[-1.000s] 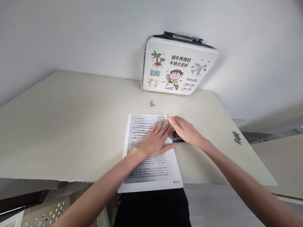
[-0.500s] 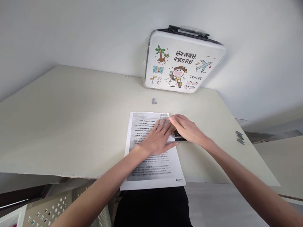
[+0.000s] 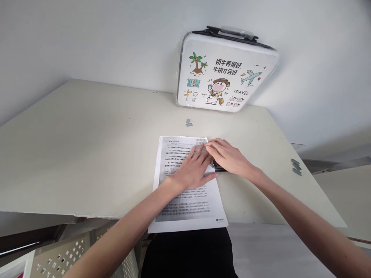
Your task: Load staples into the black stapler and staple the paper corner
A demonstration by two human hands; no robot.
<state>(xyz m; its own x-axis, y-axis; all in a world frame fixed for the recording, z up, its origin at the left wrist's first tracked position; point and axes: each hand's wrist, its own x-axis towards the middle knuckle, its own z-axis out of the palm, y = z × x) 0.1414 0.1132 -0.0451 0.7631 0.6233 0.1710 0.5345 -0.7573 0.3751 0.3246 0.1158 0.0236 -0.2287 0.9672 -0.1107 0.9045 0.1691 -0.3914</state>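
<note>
White paper, a printed sheet (image 3: pixel 185 210) of dense text, lies flat on the pale surface (image 3: pixel 87 146), its bottom edge reaching the front rim above black clothing (image 3: pixel 188 253). The left hand (image 3: pixel 189 170) rests palm down on it, the grip spread, fingertips toward the upper right corner. Beside the sheet's right edge, the right hand (image 3: pixel 227 156) covers most of a black stapler (image 3: pixel 219 168); its fingers lie close together, and I cannot tell whether that grip pinches it. Beyond the sheet lie 2 grey staple strips (image 3: pixel 189 124); 3 more strips (image 3: pixel 296 166) sit near the surface's right edge. A white carrying case (image 3: pixel 227 77) with cartoon prints and the word TRAVEL stands at the back, near the wall (image 3: pixel 87 38).
</note>
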